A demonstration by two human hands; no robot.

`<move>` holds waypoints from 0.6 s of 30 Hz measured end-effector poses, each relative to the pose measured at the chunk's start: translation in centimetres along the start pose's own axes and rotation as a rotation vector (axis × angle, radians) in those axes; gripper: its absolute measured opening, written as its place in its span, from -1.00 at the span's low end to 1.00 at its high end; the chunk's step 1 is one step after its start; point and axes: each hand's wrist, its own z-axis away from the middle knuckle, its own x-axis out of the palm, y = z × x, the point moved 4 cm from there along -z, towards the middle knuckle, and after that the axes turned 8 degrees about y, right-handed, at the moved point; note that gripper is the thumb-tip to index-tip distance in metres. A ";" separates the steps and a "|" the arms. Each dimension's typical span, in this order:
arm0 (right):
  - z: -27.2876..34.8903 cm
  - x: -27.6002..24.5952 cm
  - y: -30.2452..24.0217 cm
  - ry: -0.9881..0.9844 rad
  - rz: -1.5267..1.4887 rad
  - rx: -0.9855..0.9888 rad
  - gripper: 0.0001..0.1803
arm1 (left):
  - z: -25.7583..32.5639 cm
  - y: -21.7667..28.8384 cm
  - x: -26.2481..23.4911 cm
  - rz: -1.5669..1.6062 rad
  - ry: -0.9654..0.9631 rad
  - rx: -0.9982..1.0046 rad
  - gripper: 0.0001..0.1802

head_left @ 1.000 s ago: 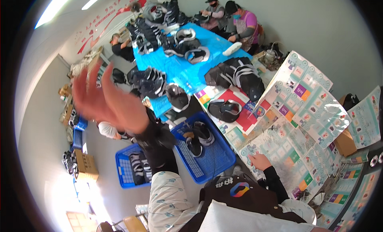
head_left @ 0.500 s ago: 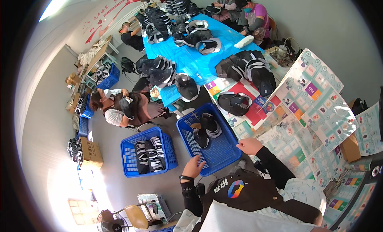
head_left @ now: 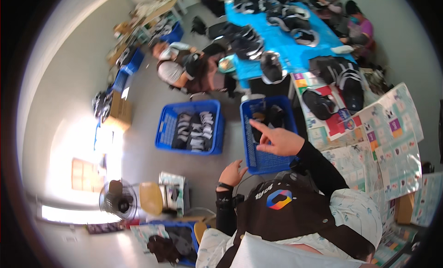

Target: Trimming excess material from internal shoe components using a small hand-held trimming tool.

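Daylight is pouring in from the lower left, blowing out a patch of floor into pure white glare beside the fan. The rest of the room is sitting in even, fairly bright light with soft shadows. The fisheye is bending the walls and table edges hard toward the dark rim. Everything is smearing slightly; the right hand is looking soft, and far corners are losing detail.
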 end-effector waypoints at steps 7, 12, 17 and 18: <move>-5.7 1.2 -13.3 0.109 -0.154 -0.339 0.05 | 5.4 -3.7 -1.3 0.071 0.034 -0.195 -0.45; -12.7 2.8 -11.7 0.152 -0.060 -0.376 -0.04 | 6.0 -2.1 -1.7 0.071 0.051 -0.210 -0.45; -12.7 3.4 -12.6 0.024 -0.398 -0.332 -0.07 | 8.0 -2.2 -1.0 0.143 0.074 -0.287 -0.43; -12.9 3.5 -12.3 0.021 -0.400 -0.330 -0.07 | 8.3 -2.4 -0.8 0.144 0.073 -0.292 -0.43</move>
